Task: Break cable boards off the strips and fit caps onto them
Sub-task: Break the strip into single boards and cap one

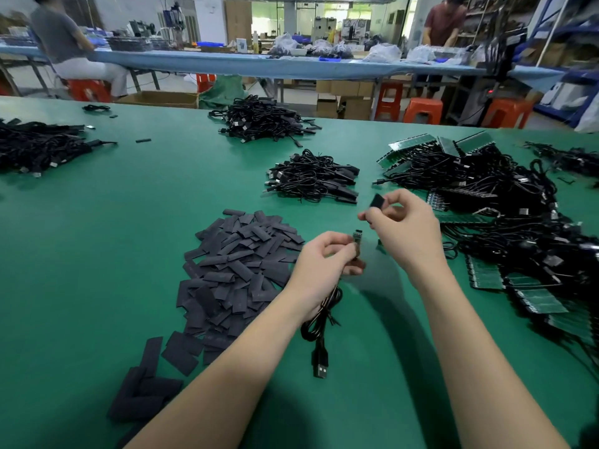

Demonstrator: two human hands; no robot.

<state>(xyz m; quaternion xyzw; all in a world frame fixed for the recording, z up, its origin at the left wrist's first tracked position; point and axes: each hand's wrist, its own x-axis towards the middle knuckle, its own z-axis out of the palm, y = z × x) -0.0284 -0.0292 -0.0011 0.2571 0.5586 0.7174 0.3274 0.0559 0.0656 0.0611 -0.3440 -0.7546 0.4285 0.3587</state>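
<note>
Above the green table [97, 254], left hand [319, 264] pinching board [357, 243], right hand [402, 228] cap [377, 200].

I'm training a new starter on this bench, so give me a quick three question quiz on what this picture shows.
1. True or false: the left hand holds a small board with a black cable hanging from it.
2. What does the right hand pinch? A) black cap B) USB plug C) green strip
3. Which side of the left hand does the pile of loose caps lie on?

Key: 1 true. 2 A, the black cap. 3 Its left.
</note>
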